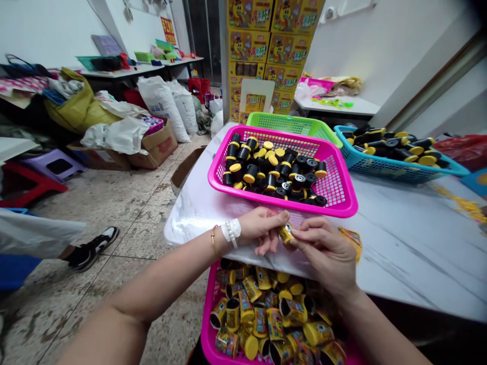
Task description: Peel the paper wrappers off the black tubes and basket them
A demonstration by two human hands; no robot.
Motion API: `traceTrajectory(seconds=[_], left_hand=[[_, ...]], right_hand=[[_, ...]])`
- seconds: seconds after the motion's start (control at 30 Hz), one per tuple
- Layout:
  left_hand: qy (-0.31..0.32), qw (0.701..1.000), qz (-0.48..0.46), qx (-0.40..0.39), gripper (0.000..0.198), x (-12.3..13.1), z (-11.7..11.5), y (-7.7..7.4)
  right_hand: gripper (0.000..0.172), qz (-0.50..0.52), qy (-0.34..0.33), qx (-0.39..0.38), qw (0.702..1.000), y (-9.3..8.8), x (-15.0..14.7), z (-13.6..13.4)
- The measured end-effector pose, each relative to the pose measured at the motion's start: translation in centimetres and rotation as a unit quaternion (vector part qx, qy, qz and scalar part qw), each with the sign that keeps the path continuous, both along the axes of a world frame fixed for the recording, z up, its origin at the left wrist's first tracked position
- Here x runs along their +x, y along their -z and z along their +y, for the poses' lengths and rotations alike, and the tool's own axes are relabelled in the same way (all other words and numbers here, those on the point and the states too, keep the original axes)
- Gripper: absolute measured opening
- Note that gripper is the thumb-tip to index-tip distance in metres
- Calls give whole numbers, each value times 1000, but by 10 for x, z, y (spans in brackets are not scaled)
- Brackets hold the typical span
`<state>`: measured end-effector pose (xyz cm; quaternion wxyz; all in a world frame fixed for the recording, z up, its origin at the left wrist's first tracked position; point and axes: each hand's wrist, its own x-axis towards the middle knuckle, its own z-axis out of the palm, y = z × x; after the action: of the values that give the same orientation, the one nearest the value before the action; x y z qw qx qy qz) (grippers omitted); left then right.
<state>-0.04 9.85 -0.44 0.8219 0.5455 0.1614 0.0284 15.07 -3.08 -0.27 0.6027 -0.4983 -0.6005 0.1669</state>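
Holding a small yellow tube [286, 233] up over the table, I pinch it between both hands. My left hand [262, 229] is almost shut, with the fingers curled around the tube. My right hand [323, 251] is almost shut too and grips it from the other side. The white marble table [418, 238] has gray lines on it. On it sits a pink basket [289, 204] full of black tubes with yellow caps. A green basket [292, 124] is behind it, and a blue basket [395, 175] of black tubes is to the right. Below my hands, a second pink basket [207, 329] holds lots of tubes in bright wrappers. The room has a spotty tile floor [95, 218], white sacks [162, 109], and tall yellow cartons [266, 45]. Off to the left, I see another person's black and white shoe [93, 248].
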Motion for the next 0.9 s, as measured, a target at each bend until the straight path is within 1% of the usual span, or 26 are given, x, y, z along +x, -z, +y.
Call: traceTrajectory(seconds=[0.1,0.17,0.27,0.3,0.37,0.43,0.47,0.5,0.53,0.57,0.6,0.63,0.67,0.7,0.77,0.83,0.9], left_hand=[[41,999,-13,-2,62,-3,-1,-5],[46,998,4,36,60,-7,-4,-11],[6,991,32,127,63,-13,-9,-19],[-16,987,34,154,65,-15,-10,-21],[-64,977,41,197,65,-16,-10,-23],[-101,964,58,240,57,-14,-10,-22],[-109,956,68,263,51,-12,-10,-20],[-107,949,78,287,45,-9,-10,-19],[-98,942,85,311,39,-7,-10,-17],[-87,935,91,331,33,-4,-11,-15],[-77,930,96,348,29,-2,-12,-14],[-73,925,100,360,25,0,-13,-13],[-74,921,102,368,23,1,-14,-13],[-81,918,104,375,21,2,-16,-13],[-108,909,110,387,21,3,-21,-13],[-152,896,124,398,20,5,-29,-14],[-206,886,137,392,23,9,-39,-15]], right_hand=[[16,6,-11,-6,1000,-3,1,-6],[20,-28,2,-9,1000,-4,3,-16],[23,-111,8,6,994,-7,0,-40],[24,-136,-7,9,991,-7,-2,-49],[27,-173,-66,-4,983,-7,-7,-65],[30,-194,-117,-32,973,-6,-3,-75],[30,-201,-115,-41,972,-5,3,-76],[30,-209,-84,-47,973,-3,12,-75],[28,-219,-32,-47,974,-1,25,-72],[25,-233,36,-48,971,2,38,-67],[24,-258,96,-54,960,5,52,-60],[23,-285,127,-62,948,9,64,-53],[22,-311,135,-71,938,14,75,-45],[21,-336,129,-77,930,18,82,-38],[21,-373,101,-82,919,23,88,-28],[20,-397,89,-71,911,25,86,-23],[19,-409,98,-44,906,22,78,-23]])
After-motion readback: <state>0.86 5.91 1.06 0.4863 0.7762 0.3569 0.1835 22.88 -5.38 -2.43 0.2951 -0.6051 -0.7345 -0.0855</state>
